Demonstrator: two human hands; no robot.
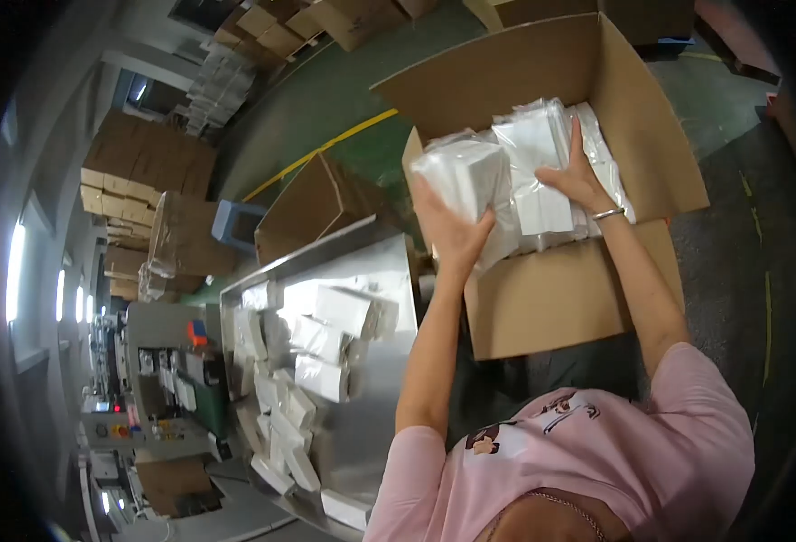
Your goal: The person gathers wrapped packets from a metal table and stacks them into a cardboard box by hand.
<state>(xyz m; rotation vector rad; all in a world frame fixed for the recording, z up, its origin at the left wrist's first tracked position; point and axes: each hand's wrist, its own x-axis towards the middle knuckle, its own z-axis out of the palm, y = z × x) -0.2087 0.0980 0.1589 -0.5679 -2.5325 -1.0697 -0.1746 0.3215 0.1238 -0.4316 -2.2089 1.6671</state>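
My left hand (pixel 455 237) holds a plastic-wrapped white pack (pixel 474 176) at the left side of an open cardboard box (pixel 556 303). Its thumb lies on the near face, and the other fingers are partly hidden behind the wrapping. Inside the box, my right hand (pixel 580 183) rests against more wrapped white packs (pixel 529 144), thumb and forefinger spread apart. These packs stand side by side in shiny clear film. A bracelet (pixel 608 214) circles my right wrist.
Left of the box, a metal tray table (pixel 384 271) carries many loose wrapped white packs (pixel 321 375). Beyond it are another open carton (pixel 303 203), a blue-grey stool (pixel 226 221) and stacked cartons (pixel 145 158). A machine (pixel 154 339) stands at the far left.
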